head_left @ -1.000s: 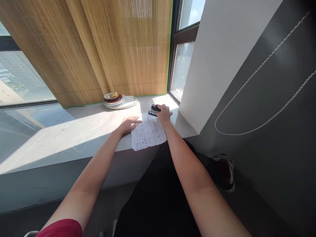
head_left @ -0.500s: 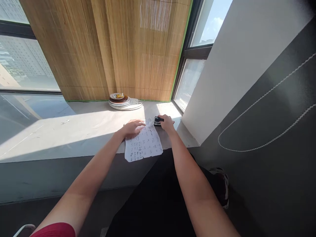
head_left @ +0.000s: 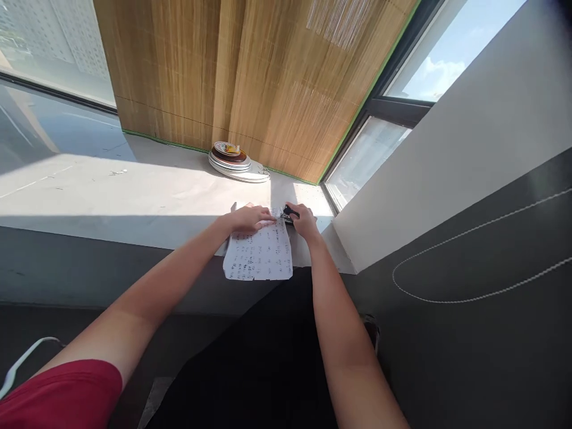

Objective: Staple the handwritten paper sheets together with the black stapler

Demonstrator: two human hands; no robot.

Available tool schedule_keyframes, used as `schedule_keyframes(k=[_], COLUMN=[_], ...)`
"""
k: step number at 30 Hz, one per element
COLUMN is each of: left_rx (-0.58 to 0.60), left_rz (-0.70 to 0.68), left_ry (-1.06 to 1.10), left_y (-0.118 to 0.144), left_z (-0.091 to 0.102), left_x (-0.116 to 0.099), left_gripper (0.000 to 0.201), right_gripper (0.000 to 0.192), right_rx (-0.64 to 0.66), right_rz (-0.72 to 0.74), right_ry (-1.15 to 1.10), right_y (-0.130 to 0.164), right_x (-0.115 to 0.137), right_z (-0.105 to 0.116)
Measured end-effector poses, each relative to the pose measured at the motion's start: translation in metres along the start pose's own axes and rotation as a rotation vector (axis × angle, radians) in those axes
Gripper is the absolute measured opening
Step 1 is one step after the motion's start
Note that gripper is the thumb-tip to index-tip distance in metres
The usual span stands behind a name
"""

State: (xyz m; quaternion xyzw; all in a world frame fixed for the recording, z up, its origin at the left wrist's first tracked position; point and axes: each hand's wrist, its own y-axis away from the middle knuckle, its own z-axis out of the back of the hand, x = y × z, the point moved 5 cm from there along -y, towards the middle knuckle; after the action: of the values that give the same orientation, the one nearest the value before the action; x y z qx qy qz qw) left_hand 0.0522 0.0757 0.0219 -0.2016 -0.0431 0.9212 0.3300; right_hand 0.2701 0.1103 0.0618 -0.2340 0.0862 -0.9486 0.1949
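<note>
right hand (head_left: 305,220) closed on small black stapler (head_left: 289,214); left hand (head_left: 247,218) flat, pinning thin white printed sheets (head_left: 260,252). limp, light paper, best pinched near stapled corner.

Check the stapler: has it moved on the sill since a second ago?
Yes. The stapler, gripped by the right hand, has come down onto the far corner of the papers; earlier it was raised beyond them, toward the plates.

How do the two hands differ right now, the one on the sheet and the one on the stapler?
The left hand lies flat and open on the white handwritten paper sheet; the right hand is curled around the small black stapler. The left sits at the sheet's far edge, the right at its far right corner. Both rest on the pale window ledge.
</note>
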Motion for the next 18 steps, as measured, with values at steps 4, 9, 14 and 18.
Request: schedule_keyframes(k=[4,9,14,18], left_rx=[0.02,0.041,0.036,0.002], left_rz=[-0.014,-0.029,-0.031,-0.035], left_ry=[0.034,0.091,0.086,0.126], left_y=[-0.003,-0.003,-0.004,-0.005], left_z=[-0.009,-0.015,-0.016,-0.016], left_x=[0.002,0.005,0.007,0.007], left_gripper=[0.055,0.058,0.055,0.05], right_gripper=[0.057,0.052,0.049,0.054], right_rx=[0.02,0.006,0.003,0.018], right_rz=[0.052,0.041,0.011,0.015], right_ry=[0.027,0.056,0.064,0.071], right_y=[-0.001,0.0,0.0,-0.001], right_x=[0.004,0.009,0.009,0.01], right_z=[-0.006,-0.005,-0.005,-0.007])
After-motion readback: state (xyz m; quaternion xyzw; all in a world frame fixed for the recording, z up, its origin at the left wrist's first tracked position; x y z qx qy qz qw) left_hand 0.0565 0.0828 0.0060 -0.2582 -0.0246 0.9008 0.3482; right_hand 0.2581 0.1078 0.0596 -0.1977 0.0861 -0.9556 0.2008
